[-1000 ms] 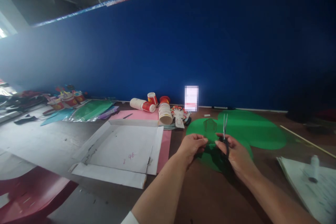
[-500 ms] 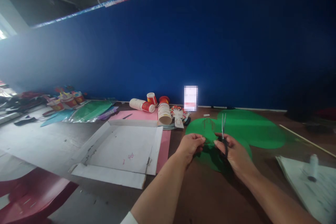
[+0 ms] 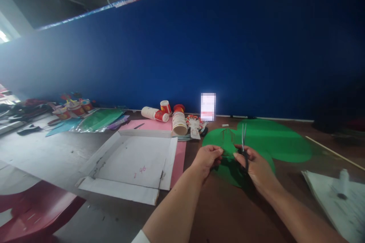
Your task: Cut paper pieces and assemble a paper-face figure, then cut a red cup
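A small piece of green paper (image 3: pixel 229 149) with a drawn outline is pinched at its left edge by my left hand (image 3: pixel 209 158). My right hand (image 3: pixel 256 165) grips black-handled scissors (image 3: pixel 244 140), their blades pointing up and away from me. The thumb of that hand also touches the right edge of the piece. Beneath and behind both hands lies a large green paper shape (image 3: pixel 273 140) with rounded lobes. A short white stick (image 3: pixel 225 125) rests just beyond it.
Left of my arms is a shallow white cardboard tray (image 3: pixel 142 159) over pink paper (image 3: pixel 178 163). Paper cups (image 3: pixel 179 123) and a bright screen (image 3: pixel 208 107) stand by the blue partition (image 3: pixel 182 45). At right are a thin wooden stick (image 3: pixel 333 152), papers (image 3: pixel 322 186) and a white bottle (image 3: pixel 344 182).
The view has shifted very slightly. Both hands keep nearly the same position, with the scissors and green piece still held.
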`<state>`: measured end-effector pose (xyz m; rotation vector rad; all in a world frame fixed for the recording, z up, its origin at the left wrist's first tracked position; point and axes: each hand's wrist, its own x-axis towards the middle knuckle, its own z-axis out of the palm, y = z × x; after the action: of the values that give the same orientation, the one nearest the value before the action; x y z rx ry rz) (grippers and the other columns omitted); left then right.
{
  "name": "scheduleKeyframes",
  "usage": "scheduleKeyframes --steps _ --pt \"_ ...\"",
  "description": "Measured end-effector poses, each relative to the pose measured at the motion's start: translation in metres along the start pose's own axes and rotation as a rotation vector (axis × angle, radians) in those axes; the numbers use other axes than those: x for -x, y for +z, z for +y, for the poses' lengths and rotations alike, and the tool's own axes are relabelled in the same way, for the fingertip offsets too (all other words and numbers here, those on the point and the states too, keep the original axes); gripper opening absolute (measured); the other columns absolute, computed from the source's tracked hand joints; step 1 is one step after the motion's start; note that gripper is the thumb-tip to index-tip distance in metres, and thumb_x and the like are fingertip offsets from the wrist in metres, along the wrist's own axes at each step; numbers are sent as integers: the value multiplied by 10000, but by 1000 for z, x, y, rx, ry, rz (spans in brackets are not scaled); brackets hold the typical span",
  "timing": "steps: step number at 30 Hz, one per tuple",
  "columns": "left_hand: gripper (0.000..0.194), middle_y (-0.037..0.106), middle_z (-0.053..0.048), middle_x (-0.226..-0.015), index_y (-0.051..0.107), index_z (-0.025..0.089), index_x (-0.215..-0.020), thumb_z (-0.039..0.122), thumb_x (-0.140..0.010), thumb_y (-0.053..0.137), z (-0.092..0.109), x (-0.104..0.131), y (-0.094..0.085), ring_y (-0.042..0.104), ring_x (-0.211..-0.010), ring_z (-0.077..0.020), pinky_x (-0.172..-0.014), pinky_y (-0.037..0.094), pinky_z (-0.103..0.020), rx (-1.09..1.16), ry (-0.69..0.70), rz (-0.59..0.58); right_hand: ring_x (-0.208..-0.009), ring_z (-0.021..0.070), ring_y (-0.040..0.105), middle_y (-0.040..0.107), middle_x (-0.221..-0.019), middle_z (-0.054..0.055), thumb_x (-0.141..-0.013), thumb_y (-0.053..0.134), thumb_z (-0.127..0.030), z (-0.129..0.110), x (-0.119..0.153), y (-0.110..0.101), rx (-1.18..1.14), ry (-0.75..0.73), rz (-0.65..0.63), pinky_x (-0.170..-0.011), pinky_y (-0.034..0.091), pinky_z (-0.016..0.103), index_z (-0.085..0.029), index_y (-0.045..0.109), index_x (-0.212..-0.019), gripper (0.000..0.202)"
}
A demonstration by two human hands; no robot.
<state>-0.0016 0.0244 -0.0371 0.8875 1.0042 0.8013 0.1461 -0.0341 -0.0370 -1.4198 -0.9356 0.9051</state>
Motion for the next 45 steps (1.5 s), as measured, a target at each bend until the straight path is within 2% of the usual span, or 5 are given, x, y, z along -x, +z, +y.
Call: scheduleKeyframes --steps 9,15,23,39,45 --pt "262 554 35 -587 632 132 -802 312 -692 786 -2 -4 -2 491 -521 -57 -563 399 -192 -7 9 19 -565 146 481 562 -622 -52 -635 766 -444 -2 -2 0 34 20 18 -518 341 272 -232 662 -1007 441" --pt "187 562 29 -600 649 136 -805 264 -721 757 -3 -8 -3 497 -542 -62 -551 391 -187 -22 70 81 -524 138 456 531 -585 -59 -668 745 -429 -3 -1 1 37 42 33 -489 321 272 -245 657 -1019 406" --pt "177 564 26 -625 658 138 -806 250 -713 759 -2 -5 -3 510 -566 -69 -541 394 -188 -65 106 78 -542 142 489 561 -629 -51 -695 747 -442 6 -5 -4 -19 44 15 -500 354 270 -248 640 -1064 431" --pt "331 537 40 -595 612 131 -782 278 -579 829 -1 0 -2 478 -530 -54 -522 359 -180 56 24 -14 -515 133 453 518 -595 -64 -679 747 -464 6 -5 -5 -8 35 -17 -467 338 262 -243 634 -1062 456" --pt "366 532 47 -583 560 148 -766 302 -573 830 -3 -3 -2 498 -527 -65 -511 361 -186 59 21 17 -537 142 475 540 -605 -59 -664 740 -470 6 -6 -4 9 63 -47 -484 361 262 -228 618 -1066 484"
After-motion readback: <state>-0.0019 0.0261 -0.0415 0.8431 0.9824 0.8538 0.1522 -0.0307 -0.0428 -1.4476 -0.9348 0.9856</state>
